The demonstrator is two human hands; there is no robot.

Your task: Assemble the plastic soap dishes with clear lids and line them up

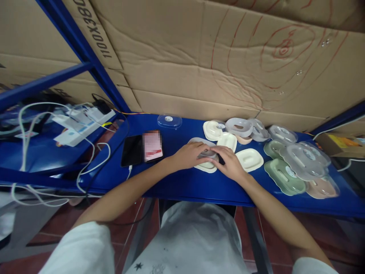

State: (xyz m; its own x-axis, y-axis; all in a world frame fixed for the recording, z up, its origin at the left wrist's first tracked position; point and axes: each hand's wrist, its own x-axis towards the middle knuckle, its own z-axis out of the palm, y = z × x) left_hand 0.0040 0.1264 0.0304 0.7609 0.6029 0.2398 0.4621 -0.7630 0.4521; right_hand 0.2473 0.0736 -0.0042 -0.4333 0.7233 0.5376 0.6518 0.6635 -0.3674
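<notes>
My left hand [188, 155] and my right hand [232, 163] meet at the middle of the blue table, fingers curled around a small grey plastic piece [207, 153]. Under it lies a cream oval dish [207, 167], partly covered by my hands. Behind my left fingers shows the rim of a grey oval dish [195, 140]. Just right of my right hand rests another cream dish [252, 160], and a cream insert [227, 141] lies directly behind.
Lidded green dishes [283, 177] and grey dishes [305, 160] are piled at the right. A clear lid [169, 121] lies by the cardboard wall [171, 57]. To the left are a black phone [131, 150], a power strip [81, 127] and loose white cables [94, 152].
</notes>
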